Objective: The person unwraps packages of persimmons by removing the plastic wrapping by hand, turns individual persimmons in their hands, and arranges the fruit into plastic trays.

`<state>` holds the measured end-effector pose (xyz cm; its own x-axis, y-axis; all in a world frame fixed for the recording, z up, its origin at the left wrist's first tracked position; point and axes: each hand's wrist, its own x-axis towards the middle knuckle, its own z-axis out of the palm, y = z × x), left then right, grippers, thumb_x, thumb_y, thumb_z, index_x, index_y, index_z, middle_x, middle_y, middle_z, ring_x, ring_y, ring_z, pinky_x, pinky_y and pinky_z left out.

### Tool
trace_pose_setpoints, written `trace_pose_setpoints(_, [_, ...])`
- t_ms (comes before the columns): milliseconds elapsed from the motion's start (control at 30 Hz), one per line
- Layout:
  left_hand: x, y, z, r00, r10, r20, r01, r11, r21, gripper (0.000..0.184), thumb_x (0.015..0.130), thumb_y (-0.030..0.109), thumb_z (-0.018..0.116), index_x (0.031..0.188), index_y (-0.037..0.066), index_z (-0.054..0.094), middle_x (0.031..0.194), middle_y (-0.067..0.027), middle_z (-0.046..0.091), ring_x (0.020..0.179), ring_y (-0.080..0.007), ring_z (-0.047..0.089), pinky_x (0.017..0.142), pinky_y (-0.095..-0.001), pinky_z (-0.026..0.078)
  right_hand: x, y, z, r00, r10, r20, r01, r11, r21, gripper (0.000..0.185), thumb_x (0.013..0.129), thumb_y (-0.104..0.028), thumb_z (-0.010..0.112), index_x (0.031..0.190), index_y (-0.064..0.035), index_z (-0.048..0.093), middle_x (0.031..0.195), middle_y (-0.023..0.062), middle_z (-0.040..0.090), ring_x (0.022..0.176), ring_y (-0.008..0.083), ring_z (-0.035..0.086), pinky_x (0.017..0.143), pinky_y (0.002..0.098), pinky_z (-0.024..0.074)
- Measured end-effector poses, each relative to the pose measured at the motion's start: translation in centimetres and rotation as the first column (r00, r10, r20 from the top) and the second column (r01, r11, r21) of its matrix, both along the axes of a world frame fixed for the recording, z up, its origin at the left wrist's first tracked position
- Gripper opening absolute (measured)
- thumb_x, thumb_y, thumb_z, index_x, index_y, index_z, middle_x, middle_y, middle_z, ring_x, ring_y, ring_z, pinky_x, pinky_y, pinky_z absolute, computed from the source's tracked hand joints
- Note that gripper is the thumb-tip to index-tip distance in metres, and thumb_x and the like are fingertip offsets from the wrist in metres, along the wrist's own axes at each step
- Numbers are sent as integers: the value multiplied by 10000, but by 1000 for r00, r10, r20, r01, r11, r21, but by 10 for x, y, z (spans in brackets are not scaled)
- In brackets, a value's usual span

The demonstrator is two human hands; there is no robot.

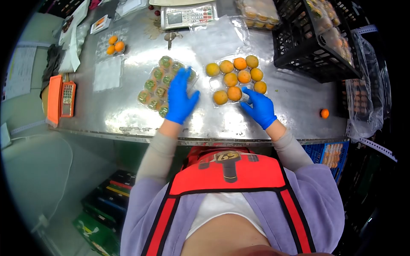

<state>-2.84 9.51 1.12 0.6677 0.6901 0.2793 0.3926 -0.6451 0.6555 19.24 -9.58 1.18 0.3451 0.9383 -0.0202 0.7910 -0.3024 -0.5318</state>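
Observation:
Both hands wear blue gloves. My left hand (pixel 181 97) lies with spread fingers over the right part of a clear tray of green-topped fruit (pixel 158 74), hiding some of it. My right hand (pixel 259 109) is at the lower right corner of a clear tray holding several orange fruits (pixel 230 79). Its thumb and forefinger are apart beside a gap in the bottom row, and whether they touch the tray edge is hard to tell. No fruit is visible in either hand.
Flat clear packaging (pixel 220 38) and a scale (pixel 189 16) lie behind the trays. A black crate (pixel 299 51) stands at right, near a loose small orange fruit (pixel 324 113). At left are an orange device (pixel 68 99) and a tray with several oranges (pixel 119 46).

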Motion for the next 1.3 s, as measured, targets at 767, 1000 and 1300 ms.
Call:
trace_pose_setpoints(767, [9,-61,48,943,-83,323,237,848,-474,774,726,165,705,1403,95,336,1433,-83,367,1278,-237,393,1011,-402,335,-28,23,39,-303,-71,-950,51,995,-91,222,916,-282,482,943,-88,587,673,-40,441,544,53,347,501,201,275])
trace_pose_setpoints(1000, [14,-64,75,861,-140,490,366,839,-404,819,698,193,779,1389,89,352,1415,-100,390,1292,-252,386,1023,-385,346,-39,29,52,-472,41,-881,-14,998,54,308,923,-327,472,1039,-56,562,712,-9,477,559,73,385,523,202,309])
trace_pose_setpoints(1300, [21,-59,86,712,160,683,505,560,-657,627,737,90,741,1289,51,446,1327,-99,461,1249,-219,424,1040,-358,357,-55,44,56,-266,71,-961,-36,996,84,524,936,-498,399,1105,-26,551,679,61,587,494,123,476,496,219,378])
